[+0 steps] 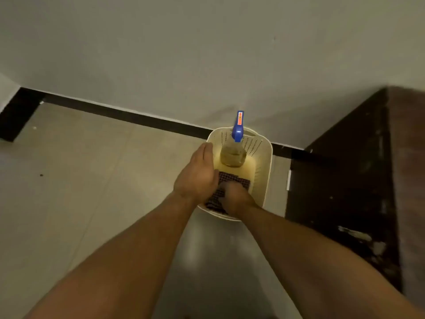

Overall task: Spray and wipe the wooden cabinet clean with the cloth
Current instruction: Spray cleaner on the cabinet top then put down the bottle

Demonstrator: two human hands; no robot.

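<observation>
No text, brand, number or sign can be read anywhere. The only label-like mark is a small orange-red sticker [239,120] on the blue trigger head of the spray bottle [233,155], which stands just beyond the fingertips of the left hand [197,176]; its printing is too small and blurred to make out. The clear body of the bottle shows no legible label.
</observation>
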